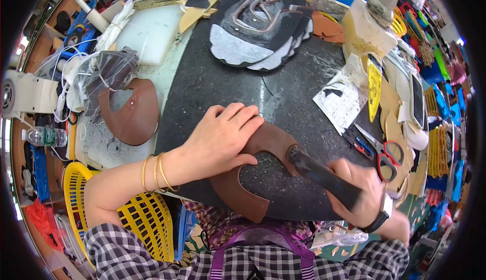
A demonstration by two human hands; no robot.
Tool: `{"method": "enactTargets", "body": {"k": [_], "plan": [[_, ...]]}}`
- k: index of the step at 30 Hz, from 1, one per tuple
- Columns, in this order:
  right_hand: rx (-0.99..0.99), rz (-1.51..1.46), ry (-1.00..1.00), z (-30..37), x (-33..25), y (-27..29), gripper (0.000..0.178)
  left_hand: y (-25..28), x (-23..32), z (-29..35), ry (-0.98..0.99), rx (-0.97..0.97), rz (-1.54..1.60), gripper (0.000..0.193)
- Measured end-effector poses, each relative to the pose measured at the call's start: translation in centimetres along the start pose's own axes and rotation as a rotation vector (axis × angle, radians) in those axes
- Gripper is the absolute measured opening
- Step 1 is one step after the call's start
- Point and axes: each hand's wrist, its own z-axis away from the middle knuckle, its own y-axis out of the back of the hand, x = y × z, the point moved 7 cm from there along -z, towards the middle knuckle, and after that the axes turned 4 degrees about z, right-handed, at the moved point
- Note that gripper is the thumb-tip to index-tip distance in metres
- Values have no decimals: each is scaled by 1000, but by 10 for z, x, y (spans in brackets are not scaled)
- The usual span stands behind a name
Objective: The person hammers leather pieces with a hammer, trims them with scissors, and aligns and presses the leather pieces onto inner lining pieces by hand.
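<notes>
Beside our left forearm a yellow basket (152,224) with slotted sides stands below the worktop (309,98); we cannot tell what it holds. At the upper right a cloudy plastic container (362,32) shows yellowish stuff inside, and on the far left we have a clear bottle (46,137) with a green label. A clear bag (93,90) lies against dark brown material. On the worktop's black surface a curved brown piece (230,191) lies in front of us. Our left hand (225,133) rests on it, palm down, fingers loosely bent, thumb apart. Our right hand (354,184) is closed round a black tool (324,176), its round end at the piece's right end. Another brown piece (134,120) lies to the left, red-handled scissors (389,159) to the right, a pile of black and grey pieces (253,47) beyond. Crowded shelves (438,143) line the room's right side.
</notes>
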Motion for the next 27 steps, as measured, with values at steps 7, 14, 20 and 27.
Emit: {"method": "enactTargets", "body": {"k": [7, 14, 20, 27], "plan": [[204, 162, -12, 38, 39, -4, 26, -4, 3, 16, 81, 92, 61, 67], [57, 521, -297, 79, 107, -4, 47, 117, -108, 87, 433, 186, -374, 50], [175, 387, -72, 30, 48, 19, 49, 116, -173, 134, 641, 72, -222, 57], [34, 321, 290, -31, -5, 0, 39, 117, -214, 126, 654, -128, -262, 94]]}}
